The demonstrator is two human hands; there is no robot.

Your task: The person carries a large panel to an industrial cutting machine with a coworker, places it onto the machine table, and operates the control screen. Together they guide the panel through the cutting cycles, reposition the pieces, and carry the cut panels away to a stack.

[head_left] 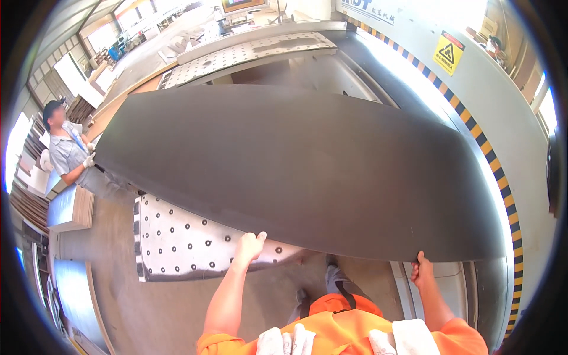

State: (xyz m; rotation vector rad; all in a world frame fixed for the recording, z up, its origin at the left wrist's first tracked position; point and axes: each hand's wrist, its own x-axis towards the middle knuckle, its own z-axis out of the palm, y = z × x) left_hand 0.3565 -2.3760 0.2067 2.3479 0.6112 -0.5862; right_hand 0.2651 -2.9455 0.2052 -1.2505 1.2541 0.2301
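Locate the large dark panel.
In the head view, the dark panel spans the middle, its near edge held by the person's left hand and right hand, its right end near the black-and-yellow striped border.

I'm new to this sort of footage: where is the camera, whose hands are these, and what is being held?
There is no robot here. This single picture comes from a wide fisheye camera worn on a person's head, looking down, so straight edges bend near the rim. The wearer's orange top shows at the bottom. Their bare left hand and right hand both grip the near edge of a large dark panel. A co-worker stands at its left end, gloved hands at the edge. In this view, the panel partly hides a pale table dotted with dark round spots. On the right is a big pale machine edged with a black-and-yellow striped band.
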